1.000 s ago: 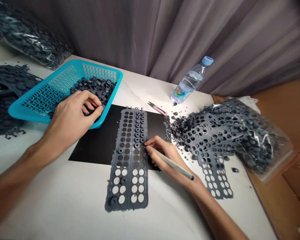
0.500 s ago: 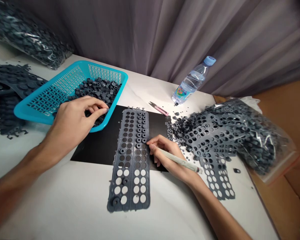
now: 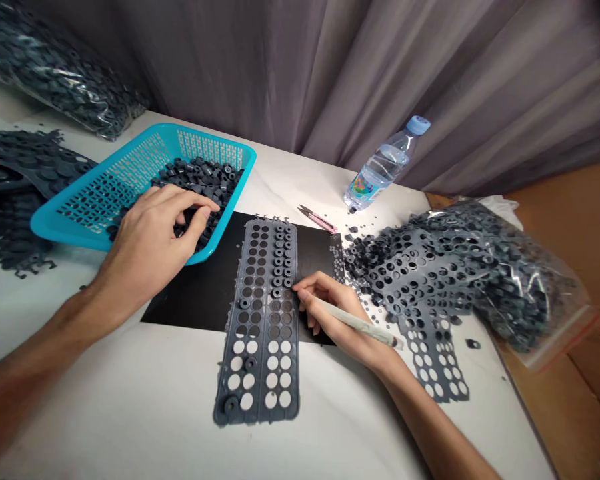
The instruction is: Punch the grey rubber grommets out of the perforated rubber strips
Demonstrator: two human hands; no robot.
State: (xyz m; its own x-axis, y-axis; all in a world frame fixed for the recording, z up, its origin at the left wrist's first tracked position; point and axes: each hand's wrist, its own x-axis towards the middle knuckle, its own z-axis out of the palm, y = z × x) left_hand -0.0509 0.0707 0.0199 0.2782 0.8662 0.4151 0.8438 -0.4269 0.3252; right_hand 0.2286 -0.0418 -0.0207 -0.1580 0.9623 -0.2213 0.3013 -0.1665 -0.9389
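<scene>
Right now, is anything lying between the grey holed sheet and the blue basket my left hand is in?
Nothing visible. Only bare black mat lies between the sheet and the basket, where the left hand rests on loose rings. The scissors and bottle sit farther right.

Grey perforated rubber strip (image 3: 260, 327) on black flat mat (image 3: 200, 287), turquoise plastic basket (image 3: 95, 200) holding dark rubber rings (image 3: 200, 175) behind-left, clear plastic water bottle (image 3: 383, 167) behind-right, heap of punched grey sheets (image 3: 410, 263) right of mat.
</scene>
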